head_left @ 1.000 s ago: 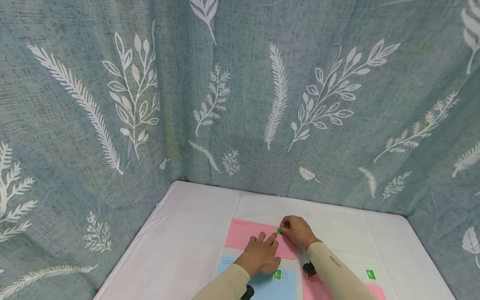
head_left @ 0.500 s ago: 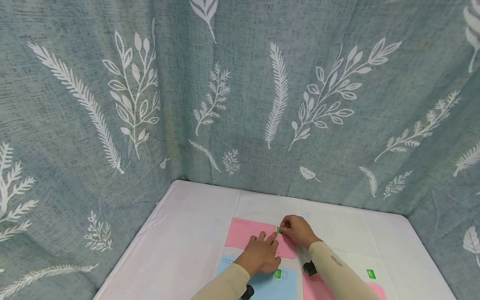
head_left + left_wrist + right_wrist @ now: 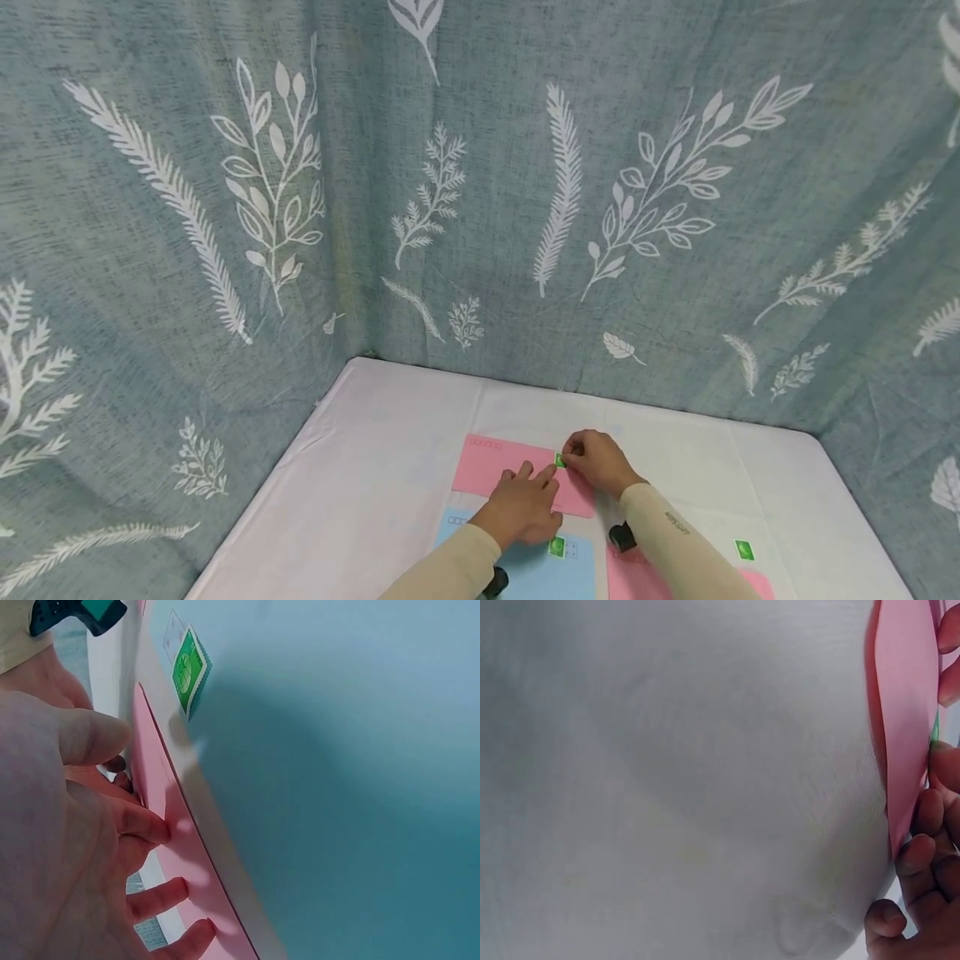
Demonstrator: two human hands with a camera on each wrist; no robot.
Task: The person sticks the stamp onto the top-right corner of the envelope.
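Note:
A pink envelope [image 3: 487,467] lies at the back of the group. My left hand [image 3: 519,504] rests on it with fingers spread; in the left wrist view the fingertips [image 3: 174,889] touch the pink paper. At its upper right corner is a green postage stamp [image 3: 559,460], which my right hand [image 3: 602,463] pinches at the right edge between thumb and finger. The right wrist view shows only a green sliver of the stamp [image 3: 935,724], beside the thumb. The envelope's edge [image 3: 907,712] stands slightly off the cloth there.
In front lies a blue envelope [image 3: 551,579] with a green stamp [image 3: 557,547] on it, partly under my left hand. Another pink envelope [image 3: 632,577] is below my right forearm. A green stamp [image 3: 744,549] lies on the white tablecloth [image 3: 390,458] at right. Patterned curtains [image 3: 495,208] stand behind.
The head view shifts very slightly. Both hands stay in nearly the same place on the pink envelope and stamp.

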